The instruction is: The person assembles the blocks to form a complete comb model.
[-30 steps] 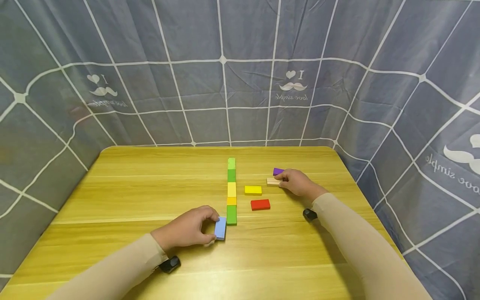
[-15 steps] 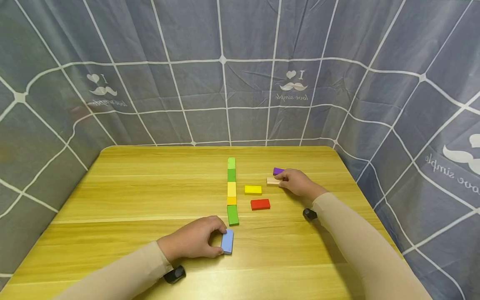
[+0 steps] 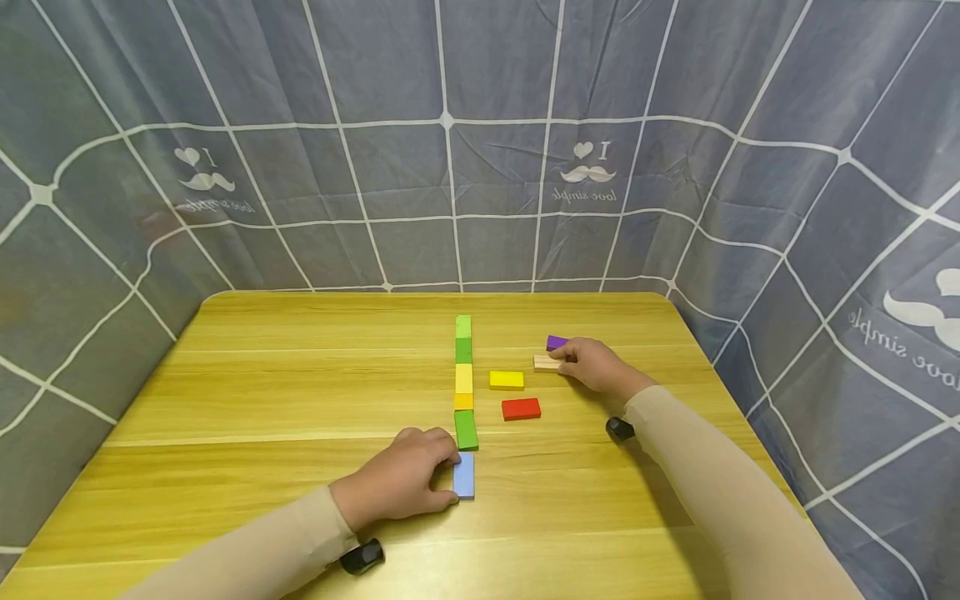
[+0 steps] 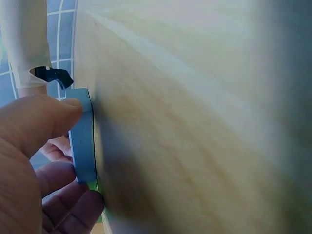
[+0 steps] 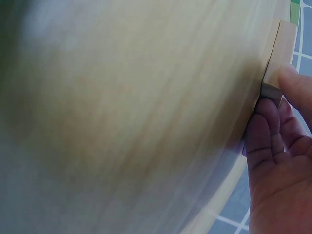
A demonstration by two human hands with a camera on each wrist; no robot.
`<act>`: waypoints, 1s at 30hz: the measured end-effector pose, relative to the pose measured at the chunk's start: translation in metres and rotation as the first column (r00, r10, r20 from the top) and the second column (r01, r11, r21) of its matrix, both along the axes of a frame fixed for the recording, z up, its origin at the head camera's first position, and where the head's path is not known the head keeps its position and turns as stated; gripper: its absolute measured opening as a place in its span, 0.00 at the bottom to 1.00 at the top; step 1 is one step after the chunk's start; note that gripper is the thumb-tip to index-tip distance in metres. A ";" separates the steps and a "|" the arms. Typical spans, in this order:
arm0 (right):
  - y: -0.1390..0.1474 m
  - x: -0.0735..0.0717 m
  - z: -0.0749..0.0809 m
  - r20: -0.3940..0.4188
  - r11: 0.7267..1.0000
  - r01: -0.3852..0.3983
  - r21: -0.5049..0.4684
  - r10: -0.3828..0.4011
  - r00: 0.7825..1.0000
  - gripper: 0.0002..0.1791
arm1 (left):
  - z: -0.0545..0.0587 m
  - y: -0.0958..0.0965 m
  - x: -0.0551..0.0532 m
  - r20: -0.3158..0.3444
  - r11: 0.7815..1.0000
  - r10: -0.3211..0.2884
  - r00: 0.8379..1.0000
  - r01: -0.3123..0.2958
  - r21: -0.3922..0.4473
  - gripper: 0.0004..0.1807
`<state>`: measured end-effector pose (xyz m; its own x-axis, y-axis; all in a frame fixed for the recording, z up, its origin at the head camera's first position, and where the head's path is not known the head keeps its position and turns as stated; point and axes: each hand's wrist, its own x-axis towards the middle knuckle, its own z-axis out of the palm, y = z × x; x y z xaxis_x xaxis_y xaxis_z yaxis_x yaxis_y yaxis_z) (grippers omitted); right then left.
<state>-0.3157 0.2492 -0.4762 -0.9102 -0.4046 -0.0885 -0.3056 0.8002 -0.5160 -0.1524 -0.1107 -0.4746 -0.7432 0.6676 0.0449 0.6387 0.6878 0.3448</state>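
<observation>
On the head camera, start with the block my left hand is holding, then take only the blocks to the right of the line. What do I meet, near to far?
Blue block, red block, yellow block, plain wooden block at your right hand, purple block.

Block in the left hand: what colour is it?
The block is light blue, clearest in head view.

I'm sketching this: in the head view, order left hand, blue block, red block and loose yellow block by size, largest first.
Left hand
Blue block and red block: too close to rank
Loose yellow block
</observation>
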 end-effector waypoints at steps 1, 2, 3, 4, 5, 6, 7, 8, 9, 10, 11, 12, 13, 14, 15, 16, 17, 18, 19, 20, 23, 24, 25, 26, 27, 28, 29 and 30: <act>0.000 0.000 0.000 -0.001 1.000 0.000 0.002 0.000 1.000 0.20 | 0.000 0.001 0.000 0.000 1.000 0.003 1.000 -0.003 0.000 0.20; 0.000 0.000 0.000 -0.003 1.000 -0.001 0.005 0.001 1.000 0.20 | 0.000 0.002 0.000 0.002 1.000 0.007 1.000 -0.007 0.000 0.21; 0.000 0.000 0.000 -0.006 1.000 -0.004 0.009 0.004 1.000 0.20 | 0.000 0.002 -0.001 0.005 1.000 0.012 1.000 -0.012 0.000 0.21; 0.000 0.000 0.000 -0.008 1.000 -0.006 0.012 0.006 1.000 0.20 | 0.000 0.003 -0.001 0.008 1.000 0.017 1.000 -0.017 0.000 0.21; 0.001 0.000 0.001 -0.009 1.000 -0.007 0.015 0.007 1.000 0.20 | 0.000 0.004 -0.002 0.010 1.000 0.021 1.000 -0.021 0.001 0.21; 0.001 0.000 0.001 -0.008 1.000 -0.004 0.015 0.004 1.000 0.20 | 0.000 0.004 -0.002 0.010 1.000 0.025 1.000 -0.025 0.000 0.22; 0.001 0.000 0.001 -0.010 1.000 -0.005 0.018 0.005 1.000 0.20 | 0.000 0.005 -0.002 0.012 1.000 0.030 0.999 -0.030 0.000 0.22; 0.001 0.000 0.001 -0.011 1.000 -0.006 0.019 0.006 1.000 0.20 | 0.000 0.005 -0.002 0.013 0.999 0.034 0.999 -0.034 0.000 0.22; 0.001 0.000 0.000 -0.011 1.000 -0.006 0.019 0.006 1.000 0.20 | 0.001 0.006 -0.002 0.013 0.999 0.038 0.999 -0.038 0.001 0.23; 0.001 0.000 0.000 -0.011 1.000 -0.006 0.019 0.006 1.000 0.20 | 0.001 0.007 -0.002 0.012 0.999 0.041 0.999 -0.041 0.001 0.23; 0.001 0.000 0.000 -0.010 1.000 -0.005 0.018 0.006 1.000 0.20 | 0.001 0.007 -0.002 0.010 0.999 0.044 0.999 -0.044 0.003 0.24; 0.001 0.000 0.000 -0.011 1.000 -0.006 0.018 0.006 1.000 0.20 | 0.001 0.008 -0.002 0.009 0.999 0.046 0.999 -0.047 0.004 0.25; 0.001 0.000 0.000 -0.010 1.000 -0.006 0.018 0.006 1.000 0.20 | 0.000 0.008 -0.002 0.006 0.999 0.048 0.999 -0.048 0.005 0.26; 0.001 0.000 0.000 -0.008 1.000 -0.006 0.016 0.006 1.000 0.20 | 0.000 0.009 -0.002 0.004 0.999 0.050 0.999 -0.050 0.009 0.28; 0.001 0.000 -0.001 -0.009 1.000 -0.007 0.016 0.007 1.000 0.20 | 0.000 0.009 -0.002 -0.001 0.999 0.051 0.999 -0.051 0.008 0.30; 0.002 -0.001 -0.001 -0.008 1.000 -0.008 0.014 0.008 1.000 0.20 | 0.000 0.009 -0.003 -0.006 0.999 0.052 0.999 -0.052 0.005 0.31; 0.002 -0.001 -0.001 -0.007 1.000 -0.009 0.013 0.009 1.000 0.20 | 0.000 0.009 -0.003 -0.009 0.999 0.052 0.999 -0.052 0.002 0.32; 0.002 -0.001 -0.001 -0.006 1.000 -0.008 0.012 0.008 1.000 0.20 | 0.000 0.009 -0.003 -0.011 0.999 0.052 0.999 -0.052 -0.003 0.33; 0.002 -0.001 -0.001 -0.006 1.000 -0.009 0.011 0.009 1.000 0.20 | 0.000 0.009 -0.003 -0.013 0.999 0.050 0.999 -0.050 -0.005 0.34; 0.002 -0.001 -0.001 -0.005 1.000 -0.009 0.011 0.009 1.000 0.20 | 0.001 0.009 -0.003 -0.011 0.999 0.049 0.999 -0.049 -0.007 0.34; 0.002 -0.001 -0.001 -0.004 1.000 -0.009 0.012 0.009 1.000 0.20 | 0.001 0.009 -0.004 -0.004 0.999 0.048 0.999 -0.048 -0.012 0.33; 0.002 0.000 -0.001 -0.004 1.000 -0.008 0.014 0.008 1.000 0.20 | 0.001 0.009 -0.004 0.000 0.999 0.050 0.999 -0.050 -0.012 0.33; 0.002 0.000 -0.001 -0.004 1.000 -0.010 0.016 0.010 1.000 0.20 | 0.001 0.009 -0.004 0.005 0.999 0.051 0.999 -0.051 -0.009 0.33; 0.002 0.000 -0.001 -0.002 1.000 -0.009 0.015 0.009 1.000 0.20 | 0.001 0.009 -0.004 0.008 0.999 0.052 0.999 -0.052 -0.009 0.33; 0.002 0.000 -0.001 -0.002 1.000 -0.008 0.015 0.008 1.000 0.20 | 0.001 0.008 -0.005 0.011 0.999 0.054 0.999 -0.053 -0.011 0.33; 0.002 0.000 -0.001 -0.001 1.000 -0.007 0.016 0.007 1.000 0.20 | 0.001 0.008 -0.005 0.013 0.998 0.054 0.998 -0.054 -0.013 0.33; 0.002 0.000 -0.001 -0.001 1.000 -0.006 0.016 0.006 1.000 0.20 | 0.001 0.008 -0.005 0.014 0.999 0.052 0.999 -0.052 -0.009 0.33; 0.002 0.000 -0.001 -0.001 1.000 -0.005 0.016 0.005 1.000 0.20 | 0.000 0.008 -0.006 0.017 0.999 0.051 0.999 -0.051 -0.006 0.33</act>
<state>-0.3158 0.2509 -0.4771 -0.9082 -0.4078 -0.0940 -0.3101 0.8066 -0.5033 -0.1581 -0.1029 -0.4743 -0.7771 0.6287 0.0286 0.5967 0.7215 0.3512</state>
